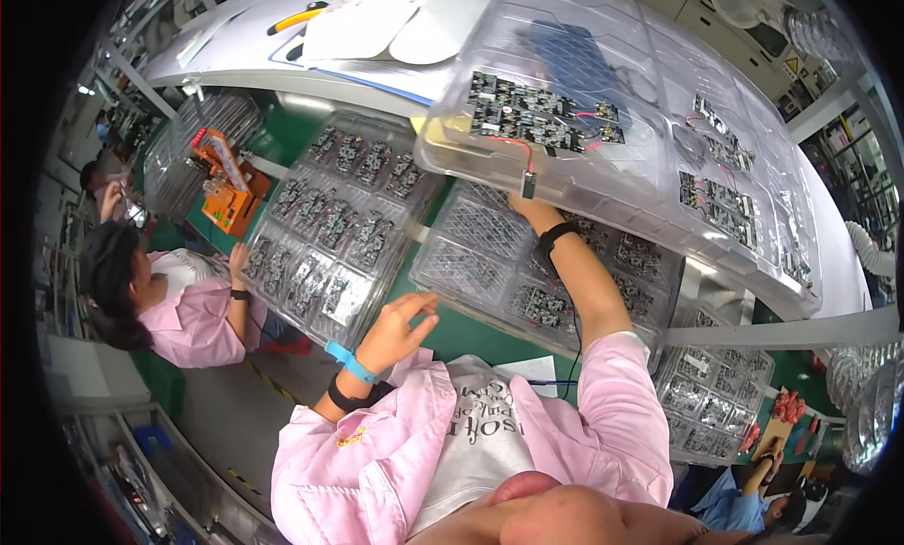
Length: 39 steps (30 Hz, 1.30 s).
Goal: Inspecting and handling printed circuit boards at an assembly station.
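Note:
My left hand (403,327) hovers in front of the bench edge, between two trays. Its fingers are loosely bent, the thumb stands apart, and no object shows in it. My right hand (530,206) reaches over the clear compartment tray (431,280) before me, its fingers hidden by the raised tray's rim. Small circuit boards (540,305) fill that tray's right compartments, while the left ones show only bare grid. Overhead, a larger clear plastic tray (593,189) carries circuit boards with red wires (513,112). Black bands circle both my wrists; the left also has a blue strap (350,360).
Left lies another clear tray (330,211) full of boards, then an orange fixture (229,192) and stacked trays (202,140). A co-worker in pink (193,310) sits there. Orange-handled pliers (297,20) and papers lie on the upper shelf. A grey rail (782,331) crosses at right.

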Each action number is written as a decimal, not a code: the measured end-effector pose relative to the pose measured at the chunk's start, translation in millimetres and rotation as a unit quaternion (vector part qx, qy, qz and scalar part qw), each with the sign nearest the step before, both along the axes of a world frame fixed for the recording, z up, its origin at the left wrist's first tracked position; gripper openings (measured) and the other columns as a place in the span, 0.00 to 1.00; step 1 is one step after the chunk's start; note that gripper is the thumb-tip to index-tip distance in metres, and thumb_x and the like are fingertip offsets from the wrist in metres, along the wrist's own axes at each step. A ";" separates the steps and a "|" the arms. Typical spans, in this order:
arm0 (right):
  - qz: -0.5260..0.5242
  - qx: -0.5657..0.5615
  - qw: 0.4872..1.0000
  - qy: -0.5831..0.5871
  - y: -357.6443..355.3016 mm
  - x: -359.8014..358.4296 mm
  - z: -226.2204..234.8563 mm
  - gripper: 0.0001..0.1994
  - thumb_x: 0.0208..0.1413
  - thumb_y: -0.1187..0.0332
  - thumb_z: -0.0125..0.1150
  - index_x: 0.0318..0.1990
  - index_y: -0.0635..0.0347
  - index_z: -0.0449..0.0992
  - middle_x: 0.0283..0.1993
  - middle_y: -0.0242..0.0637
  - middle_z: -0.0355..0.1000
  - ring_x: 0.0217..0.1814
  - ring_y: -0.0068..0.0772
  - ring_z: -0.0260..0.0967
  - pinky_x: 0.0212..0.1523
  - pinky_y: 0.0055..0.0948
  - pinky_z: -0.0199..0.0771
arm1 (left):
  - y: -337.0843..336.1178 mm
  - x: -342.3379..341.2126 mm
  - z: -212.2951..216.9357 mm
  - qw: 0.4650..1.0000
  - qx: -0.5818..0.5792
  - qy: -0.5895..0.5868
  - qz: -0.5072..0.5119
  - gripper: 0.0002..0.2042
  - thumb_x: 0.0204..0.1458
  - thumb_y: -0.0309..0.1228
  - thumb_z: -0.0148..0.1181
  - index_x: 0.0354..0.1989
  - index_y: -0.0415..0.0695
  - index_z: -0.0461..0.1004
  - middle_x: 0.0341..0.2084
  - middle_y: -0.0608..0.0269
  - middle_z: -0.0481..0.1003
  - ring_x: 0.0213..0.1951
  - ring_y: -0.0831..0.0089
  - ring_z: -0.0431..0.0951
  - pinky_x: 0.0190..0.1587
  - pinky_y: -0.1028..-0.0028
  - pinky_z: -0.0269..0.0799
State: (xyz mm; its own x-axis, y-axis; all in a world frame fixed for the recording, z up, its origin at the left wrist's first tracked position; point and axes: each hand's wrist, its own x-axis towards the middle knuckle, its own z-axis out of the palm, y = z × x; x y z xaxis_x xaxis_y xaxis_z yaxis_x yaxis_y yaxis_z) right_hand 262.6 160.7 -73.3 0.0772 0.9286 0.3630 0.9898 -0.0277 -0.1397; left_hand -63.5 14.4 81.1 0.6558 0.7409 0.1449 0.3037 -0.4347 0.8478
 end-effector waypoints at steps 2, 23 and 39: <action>0.002 -0.002 1.000 -0.001 -3.2 -9.2 18.3 0.12 0.44 0.71 0.51 0.39 0.64 0.69 0.37 0.48 0.69 0.35 0.41 0.67 0.39 0.36 0.66 | -3.5 -8.2 3.4 1.000 0.001 -0.002 0.010 0.15 0.42 0.20 0.54 0.41 0.33 0.67 0.29 0.52 0.72 0.32 0.65 0.74 0.35 0.73 0.70; 0.275 0.102 0.566 0.770 -274.4 -159.6 245.4 0.18 0.42 0.68 0.61 0.40 0.68 0.65 0.37 0.44 0.67 0.38 0.33 0.68 0.33 0.27 0.71 | -59.6 -7.1 101.2 0.920 -0.150 -0.328 -0.152 0.20 0.39 0.17 0.59 0.43 0.30 0.64 0.31 0.55 0.71 0.31 0.71 0.75 0.35 0.76 0.72; 0.227 0.064 0.641 0.730 -325.4 -153.0 251.8 0.11 0.47 0.74 0.52 0.36 0.76 0.69 0.31 0.48 0.70 0.23 0.39 0.71 0.23 0.29 0.75 | -85.1 -32.1 96.9 0.919 -0.057 -0.352 -0.168 0.19 0.38 0.17 0.60 0.41 0.28 0.65 0.34 0.49 0.71 0.33 0.67 0.76 0.35 0.75 0.74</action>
